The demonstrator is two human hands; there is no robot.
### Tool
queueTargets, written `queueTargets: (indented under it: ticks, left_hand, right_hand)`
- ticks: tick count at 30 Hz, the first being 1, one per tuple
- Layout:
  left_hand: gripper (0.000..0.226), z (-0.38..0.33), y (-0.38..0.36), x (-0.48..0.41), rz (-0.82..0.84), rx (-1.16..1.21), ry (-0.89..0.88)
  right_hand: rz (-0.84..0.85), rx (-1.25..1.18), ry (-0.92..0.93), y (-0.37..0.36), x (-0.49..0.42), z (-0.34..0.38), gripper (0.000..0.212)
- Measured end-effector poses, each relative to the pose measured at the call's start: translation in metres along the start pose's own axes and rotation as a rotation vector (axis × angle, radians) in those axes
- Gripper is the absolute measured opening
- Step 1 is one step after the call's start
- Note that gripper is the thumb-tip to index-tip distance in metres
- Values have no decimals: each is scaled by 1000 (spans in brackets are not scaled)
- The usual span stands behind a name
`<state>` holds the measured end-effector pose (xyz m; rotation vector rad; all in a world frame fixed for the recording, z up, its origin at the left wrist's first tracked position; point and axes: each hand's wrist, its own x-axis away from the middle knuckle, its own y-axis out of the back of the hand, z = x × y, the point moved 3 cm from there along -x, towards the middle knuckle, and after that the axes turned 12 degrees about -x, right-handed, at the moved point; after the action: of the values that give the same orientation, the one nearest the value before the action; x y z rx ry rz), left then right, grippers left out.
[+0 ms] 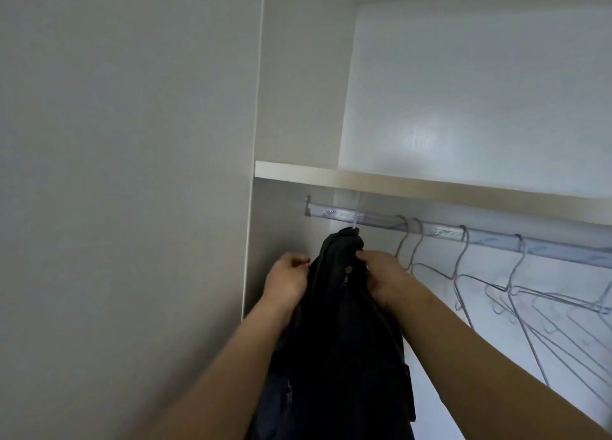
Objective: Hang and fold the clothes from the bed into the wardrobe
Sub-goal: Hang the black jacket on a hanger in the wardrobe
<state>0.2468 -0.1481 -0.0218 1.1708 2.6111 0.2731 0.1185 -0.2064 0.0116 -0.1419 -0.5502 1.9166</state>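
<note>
Saw dark garment [334,323] hung by a pale hanger hook [355,220] on the rail [381,222], far left end of the wardrobe [298,108], just under the shelf [430,188]. Found left hand [288,280] at the garment's left edge, fingers curled, pinching fabric. Found right hand [384,277] on the right side near the collar, fingers clenched round the cloth. Noted empty wire hangers [463,274] along the rail to the right, apart from the garment. Could not make out the hanger's shoulders, hidden under fabric.
</note>
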Motion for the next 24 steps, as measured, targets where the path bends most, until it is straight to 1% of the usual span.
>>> queueTargets:
  ticks: [4, 7, 9, 15, 19, 21, 24]
  left_hand:
    - [17, 10, -1, -22, -73, -113, -64]
    - [19, 16, -5, -32, -70, -138, -95]
    - [22, 20, -8, -39, -74, -111, -88]
    - [26, 29, -14, -48, -86, -48, -16]
    - [24, 38, -15, -57, -87, -9, 7]
    - [24, 43, -16, -58, -78, 3, 16]
    - [26, 50, -18, -51, -41, -88, 8]
  right_hand:
    - [-23, 46, -24, -13, -44, -10, 23]
    - [-44, 35, -11, -22, -62, -15, 19]
    - [-60, 35, -21, -27, -73, -21, 17]
    - [-82, 76, -115, -34, -97, -49, 23]
    - [-28, 5, -125, -37, -99, -57, 32]
    - [-2, -17, -126, -37, -99, -60, 29]
    - [-10, 15, -134, -33, -102, -71, 34]
